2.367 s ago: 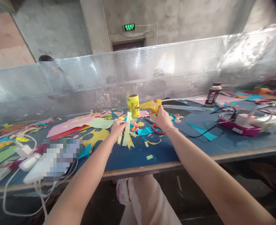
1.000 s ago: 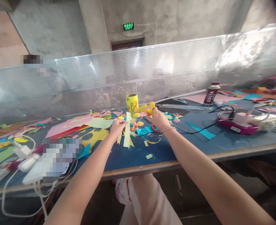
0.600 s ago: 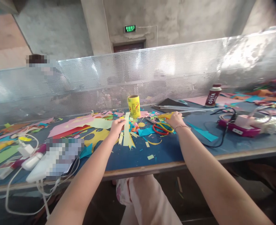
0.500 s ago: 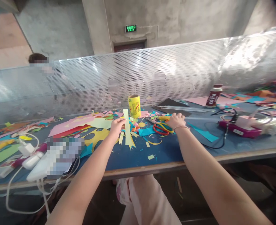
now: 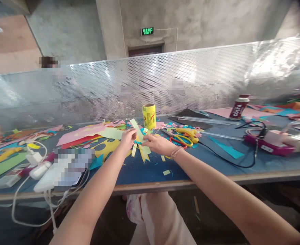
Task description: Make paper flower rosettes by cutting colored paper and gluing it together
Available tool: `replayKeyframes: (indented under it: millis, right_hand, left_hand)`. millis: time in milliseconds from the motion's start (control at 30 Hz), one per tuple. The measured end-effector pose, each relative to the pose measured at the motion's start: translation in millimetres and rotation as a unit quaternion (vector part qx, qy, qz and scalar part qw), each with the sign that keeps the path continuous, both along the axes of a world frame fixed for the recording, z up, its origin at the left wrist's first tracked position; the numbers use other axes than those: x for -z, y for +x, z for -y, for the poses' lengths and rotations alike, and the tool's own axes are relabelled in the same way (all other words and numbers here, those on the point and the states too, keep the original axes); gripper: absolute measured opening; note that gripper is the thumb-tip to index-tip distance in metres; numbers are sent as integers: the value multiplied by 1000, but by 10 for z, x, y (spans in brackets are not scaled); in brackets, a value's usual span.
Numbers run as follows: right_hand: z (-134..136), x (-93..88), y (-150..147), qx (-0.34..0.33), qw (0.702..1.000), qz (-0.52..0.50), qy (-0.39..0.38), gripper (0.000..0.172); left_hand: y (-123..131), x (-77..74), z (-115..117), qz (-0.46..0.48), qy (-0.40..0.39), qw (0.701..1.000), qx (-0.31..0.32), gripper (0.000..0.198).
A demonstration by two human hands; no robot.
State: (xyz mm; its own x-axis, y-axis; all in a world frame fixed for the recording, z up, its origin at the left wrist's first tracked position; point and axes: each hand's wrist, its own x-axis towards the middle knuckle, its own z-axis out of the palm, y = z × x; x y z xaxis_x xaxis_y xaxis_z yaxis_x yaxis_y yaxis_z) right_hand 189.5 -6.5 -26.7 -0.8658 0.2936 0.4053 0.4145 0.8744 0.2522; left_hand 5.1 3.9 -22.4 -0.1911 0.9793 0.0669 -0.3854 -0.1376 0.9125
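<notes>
A pale yellow-green paper strip (image 5: pixel 134 125) stands tilted between my two hands. My left hand (image 5: pixel 129 139) is closed, pinching the strip at its left edge. On the other side, my right hand (image 5: pixel 156 143), with a bracelet at the wrist, has its fingers closed at the strip's lower part; the fingertips are partly hidden. Under and around the hands are cut paper pieces, including a pale forked strip (image 5: pixel 134 150). To the right of my right hand lie a yellow glue gun (image 5: pixel 187 131) with a black cord and scissors (image 5: pixel 175 139) with red and yellow handles.
Behind the hands stands a yellow tape roll (image 5: pixel 149 116). A phone (image 5: pixel 76 166) and white power bank with cables lie at left. At right are a purple power strip (image 5: pixel 269 144) and a dark red bottle (image 5: pixel 239 107). A perforated metal screen (image 5: pixel 101 92) borders the table.
My right hand has left the glue gun and moved left to the paper strip beside my left hand. The strip now leans more to the left. The whole view has shifted slightly.
</notes>
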Motion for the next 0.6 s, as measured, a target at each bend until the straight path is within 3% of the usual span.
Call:
replayKeyframes:
  millis: [100, 233, 333, 467, 600]
  right_hand:
    - [-28, 26, -17, -56, 997, -31, -30, 31]
    - [-73, 40, -63, -103, 977, -148, -116, 28]
    - [-98, 36, -71, -60, 951, -244, -183, 23]
    - [-115, 23, -59, 40, 894, -357, -269, 19]
    - [-95, 2, -66, 45, 860, -400, -313, 22]
  left_hand:
    - [24, -15, 22, -14, 6, 999, -32, 20]
    - [70, -64, 104, -103, -17, 992, -65, 17]
    - [100, -87, 157, -189, 2, 980, -63, 15]
    - [125, -59, 161, -277, 100, 955, -39, 9]
    - [126, -1, 133, -345, 141, 927, -25, 4]
